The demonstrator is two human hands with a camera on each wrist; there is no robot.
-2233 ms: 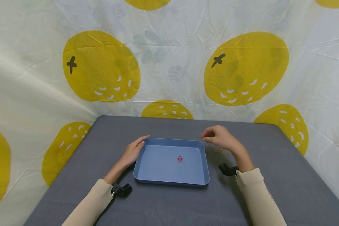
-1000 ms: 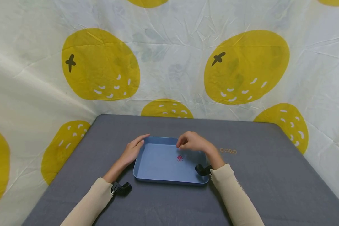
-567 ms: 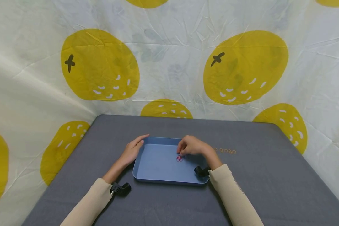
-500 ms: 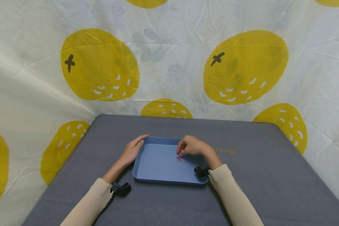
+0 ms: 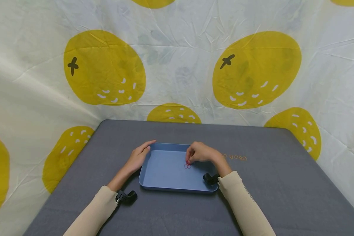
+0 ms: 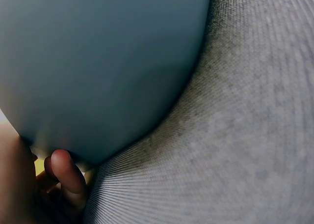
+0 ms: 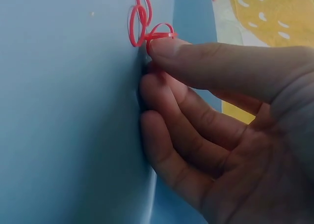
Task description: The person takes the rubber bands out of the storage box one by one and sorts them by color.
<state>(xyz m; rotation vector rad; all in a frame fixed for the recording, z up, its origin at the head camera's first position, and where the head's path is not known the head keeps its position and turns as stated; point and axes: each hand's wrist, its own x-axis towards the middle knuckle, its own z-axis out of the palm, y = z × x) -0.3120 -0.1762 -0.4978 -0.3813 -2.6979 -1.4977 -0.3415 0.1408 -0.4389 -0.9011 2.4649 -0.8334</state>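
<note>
Several red bands (image 5: 187,166) are at the middle of a blue tray (image 5: 165,177). The right hand (image 5: 199,152) pinches at least one between thumb and finger. The left hand (image 5: 137,159) rests against the tray's left edge, fingers extended. Orange bands (image 5: 236,157) line the grey table (image 5: 277,183) to the right. Behind hangs a fruit-print cloth (image 5: 177,72).

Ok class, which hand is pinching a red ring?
The right hand: its fingertips pinch a red ring inside the blue tray; the left hand instead rests at the tray's left side.
</note>
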